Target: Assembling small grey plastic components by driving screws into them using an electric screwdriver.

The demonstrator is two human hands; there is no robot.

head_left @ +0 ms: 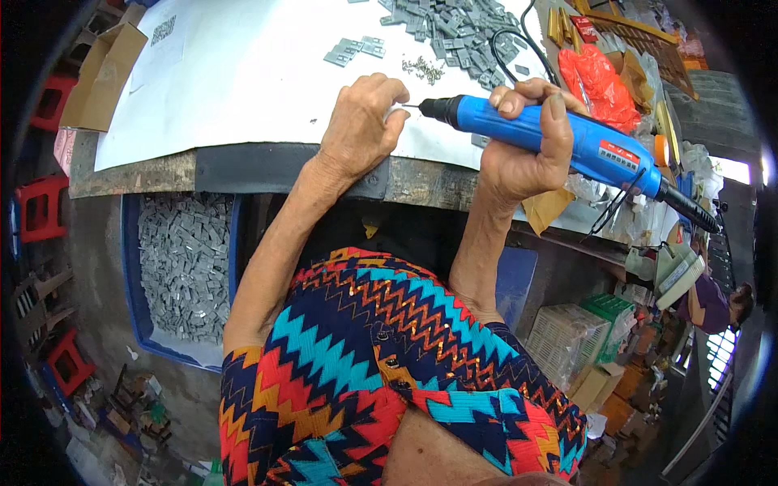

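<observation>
My right hand (515,168) is wrapped round a blue electric screwdriver (596,144) with a black nose and a black cable end. The screwdriver lies nearly level, its thin bit pointing left. At the bit's tip my left hand (365,117) is closed in a pinch above the table's near edge. Whatever sits between its fingers is mostly hidden. Beyond the hands, a heap of small grey flat pieces (454,36) spreads over white sheeting (235,89). A few more grey pieces (354,50) lie apart, beside a small pile of tiny screws (423,70).
Below the table at left is a blue bin (132,267) full of grey pieces. A cardboard box (104,77) stands at the left edge. A red plastic bag (598,85) and clutter crowd the right. Another person (713,304) is at far right. Red stools (42,208) stand at left.
</observation>
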